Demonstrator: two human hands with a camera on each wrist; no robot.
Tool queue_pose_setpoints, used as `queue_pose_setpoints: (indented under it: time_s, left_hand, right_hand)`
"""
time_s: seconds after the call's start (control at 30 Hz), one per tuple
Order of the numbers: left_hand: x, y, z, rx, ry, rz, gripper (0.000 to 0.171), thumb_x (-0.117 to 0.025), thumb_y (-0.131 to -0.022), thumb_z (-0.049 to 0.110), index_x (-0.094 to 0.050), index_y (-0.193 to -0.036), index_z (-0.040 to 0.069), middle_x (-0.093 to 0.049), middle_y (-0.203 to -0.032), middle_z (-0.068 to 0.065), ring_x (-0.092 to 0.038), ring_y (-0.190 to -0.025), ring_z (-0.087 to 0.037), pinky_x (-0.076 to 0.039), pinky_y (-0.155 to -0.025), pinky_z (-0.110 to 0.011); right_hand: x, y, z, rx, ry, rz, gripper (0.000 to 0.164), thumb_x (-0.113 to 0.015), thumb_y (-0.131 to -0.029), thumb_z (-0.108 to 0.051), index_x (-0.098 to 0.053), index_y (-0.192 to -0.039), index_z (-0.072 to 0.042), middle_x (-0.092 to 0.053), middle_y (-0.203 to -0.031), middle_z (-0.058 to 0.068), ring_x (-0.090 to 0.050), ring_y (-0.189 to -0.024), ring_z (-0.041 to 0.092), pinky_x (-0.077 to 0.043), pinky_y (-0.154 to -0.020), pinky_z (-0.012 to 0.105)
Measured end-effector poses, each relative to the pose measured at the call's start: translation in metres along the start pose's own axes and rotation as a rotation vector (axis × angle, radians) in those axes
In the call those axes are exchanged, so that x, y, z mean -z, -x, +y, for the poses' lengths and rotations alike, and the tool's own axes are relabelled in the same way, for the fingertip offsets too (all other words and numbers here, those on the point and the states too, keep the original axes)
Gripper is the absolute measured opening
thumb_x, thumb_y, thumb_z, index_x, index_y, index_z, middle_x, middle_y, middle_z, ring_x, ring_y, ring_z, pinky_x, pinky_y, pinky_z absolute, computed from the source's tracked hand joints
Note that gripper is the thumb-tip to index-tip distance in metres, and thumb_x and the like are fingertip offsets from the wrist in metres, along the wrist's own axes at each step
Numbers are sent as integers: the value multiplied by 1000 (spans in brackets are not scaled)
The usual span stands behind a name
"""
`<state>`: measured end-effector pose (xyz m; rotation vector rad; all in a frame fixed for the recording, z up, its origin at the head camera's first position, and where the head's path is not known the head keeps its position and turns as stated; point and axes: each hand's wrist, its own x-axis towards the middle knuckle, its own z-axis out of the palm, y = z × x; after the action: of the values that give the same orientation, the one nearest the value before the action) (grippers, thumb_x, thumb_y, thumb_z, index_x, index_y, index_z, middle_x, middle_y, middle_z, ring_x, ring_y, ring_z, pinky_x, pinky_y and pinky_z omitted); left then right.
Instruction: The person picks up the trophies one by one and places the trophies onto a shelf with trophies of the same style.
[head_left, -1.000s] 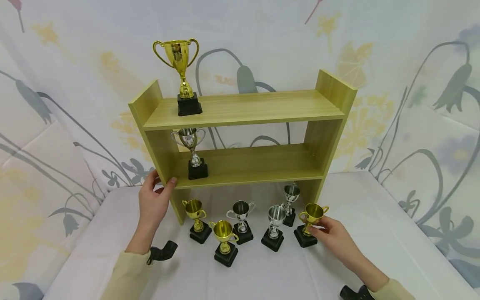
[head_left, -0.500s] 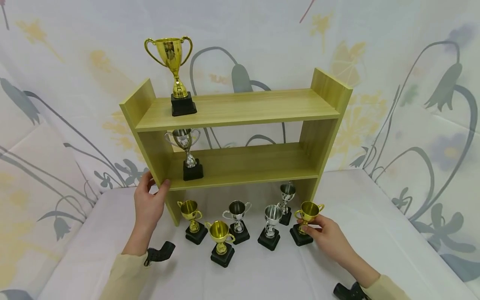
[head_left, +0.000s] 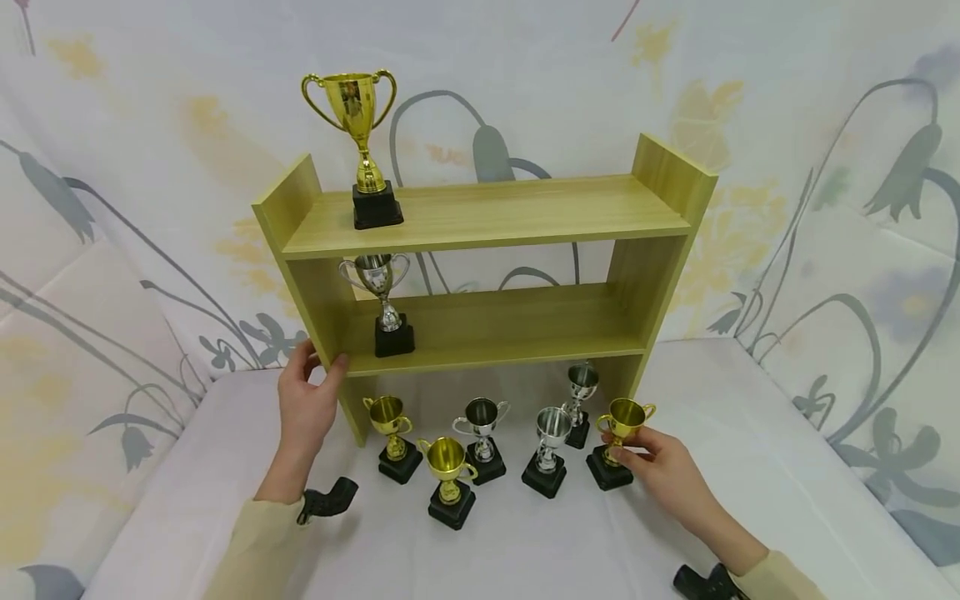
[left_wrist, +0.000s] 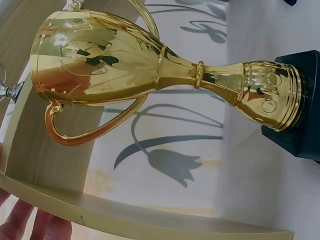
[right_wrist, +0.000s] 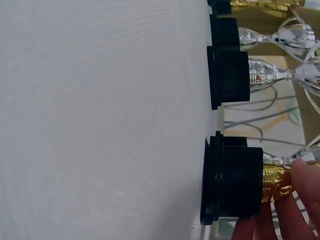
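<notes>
My right hand [head_left: 666, 468] pinches the small, shiny-gold, black-based trophy cup [head_left: 625, 419] by its stem; I should hold it level, my left hand [head_left: 307, 410] gripping the pale wooden shelf [head_left: 517, 325].

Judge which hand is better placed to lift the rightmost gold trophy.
Likely the right hand: it pinches the rightmost gold trophy, while the left hand grips the shelf unit further left.

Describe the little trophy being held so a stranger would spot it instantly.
Find the wooden shelf unit, then the small trophies at its foot. You want the rightmost, a gold trophy. Its nearest neighbours are silver, and only it is gripped by a hand.
</notes>
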<state>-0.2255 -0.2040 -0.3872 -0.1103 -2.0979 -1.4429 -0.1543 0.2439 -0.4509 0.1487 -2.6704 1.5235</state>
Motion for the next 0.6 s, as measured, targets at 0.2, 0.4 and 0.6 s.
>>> queue_pose_setpoints:
  time_s: [0.2, 0.4, 0.6]
  left_hand:
    - [-2, -3, 0, -20, 3, 4, 40, -64, -96, 11, -57, -134, 0, -60, -126, -15, -53, -107, -16, -46, -77, -9]
    - [0, 2, -1, 2, 0, 2, 40, -64, -96, 11, -57, -134, 1, -60, -127, -15, -52, -106, -15, -46, -76, -9]
    - [-2, 1, -4, 1, -9, 5, 42, -64, -96, 10, -56, -136, 1, -60, -127, -15, -51, -106, -13, -45, -76, -8]
  right_hand:
    - [5, 0, -3, 20, 12, 34, 24, -71, -92, -9, -71, -114, -1, -73, -109, 11, -66, -105, 29, -55, -77, 26]
    - [10, 4, -7, -2, 7, 38, 23, -72, -90, -8, -71, -112, 1, -72, -109, 14, -68, -99, 29, -55, -73, 25]
    - [20, 5, -13, 22, -8, 70, 22, -71, -91, -8, -72, -112, 0, -73, -106, 13, -69, -93, 17, -55, -74, 24]
